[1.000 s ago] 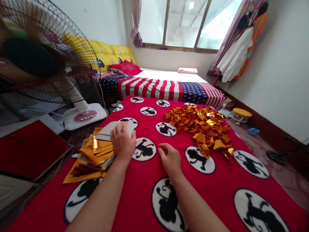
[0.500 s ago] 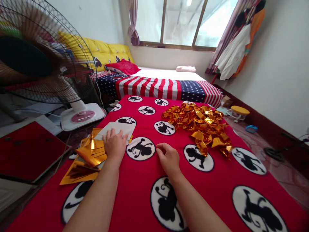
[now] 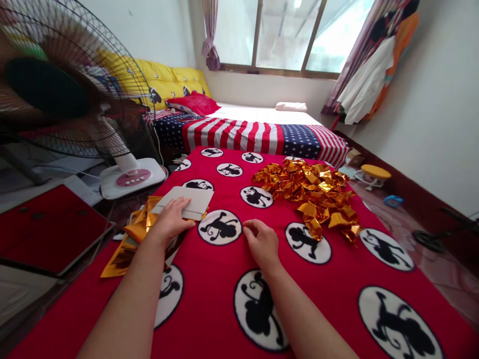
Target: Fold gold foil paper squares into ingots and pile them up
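My left hand (image 3: 172, 219) lies on a stack of pale grey paper sheets (image 3: 199, 200), fingers stretched over them and the thumb held apart on the near side. Beneath and beside these sheets are shiny gold foil papers (image 3: 118, 259), partly hidden by my wrist. My right hand (image 3: 262, 242) rests on the red cloth (image 3: 209, 294) with its fingers curled together; nothing shows in it. Beyond it to the right is a heap of folded gold foil pieces (image 3: 310, 187), apart from both hands.
A standing fan (image 3: 130, 172) is close on the left, beside a dark red board (image 3: 48, 229). Behind the cloth-covered surface stands a bed (image 3: 239, 137) under a window. A yellow stool (image 3: 375, 172) and a blue object (image 3: 392, 201) are on the floor at right.
My left hand has slid slightly left and turned, with its thumb now out to the side and more of the grey sheets showing. My right hand has stayed in place.
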The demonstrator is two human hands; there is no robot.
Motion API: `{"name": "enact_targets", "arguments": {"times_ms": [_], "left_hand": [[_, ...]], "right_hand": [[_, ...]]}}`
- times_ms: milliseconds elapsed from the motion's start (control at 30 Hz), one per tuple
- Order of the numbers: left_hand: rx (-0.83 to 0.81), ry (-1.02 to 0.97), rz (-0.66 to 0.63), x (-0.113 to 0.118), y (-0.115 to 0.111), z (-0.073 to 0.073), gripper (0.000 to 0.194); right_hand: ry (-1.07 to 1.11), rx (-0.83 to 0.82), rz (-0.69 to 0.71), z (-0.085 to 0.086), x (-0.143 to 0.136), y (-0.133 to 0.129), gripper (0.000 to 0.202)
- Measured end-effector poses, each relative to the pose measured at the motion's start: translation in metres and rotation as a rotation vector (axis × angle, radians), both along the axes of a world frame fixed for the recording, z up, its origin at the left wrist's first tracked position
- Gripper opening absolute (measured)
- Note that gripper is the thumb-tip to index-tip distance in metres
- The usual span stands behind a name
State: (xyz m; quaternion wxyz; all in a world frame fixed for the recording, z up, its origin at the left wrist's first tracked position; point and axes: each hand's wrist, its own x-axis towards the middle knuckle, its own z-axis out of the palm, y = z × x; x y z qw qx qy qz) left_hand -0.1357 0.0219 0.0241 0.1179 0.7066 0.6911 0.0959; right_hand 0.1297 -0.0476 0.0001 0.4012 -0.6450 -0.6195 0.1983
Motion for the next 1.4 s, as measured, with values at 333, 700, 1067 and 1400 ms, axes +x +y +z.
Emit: {"name": "enact_targets", "arguments": {"times_ms": [333, 700, 1067, 1400], "left_hand": [[0.02, -0.173, -0.001, -0.006, 0.0, -0.001, 0.084], [-0.027, -0.702, 0.119, -0.006, -0.013, 0.02, 0.075], [0.149, -0.108, 0.039, -0.003, 0.002, -0.01, 0.064], [0.225, -0.11, 0.099, -0.002, 0.003, -0.013, 0.043]], "right_hand": [[0.001, 0.02, 0.012, -0.002, 0.0, 0.001, 0.015], [-0.004, -0.007, 0.009, 0.001, 0.0, -0.001, 0.016], [-0.001, -0.01, 0.009, 0.001, 0.0, -0.002, 0.016], [0.015, -0.009, 0.018, -0.001, 0.001, 0.0, 0.016]]}}
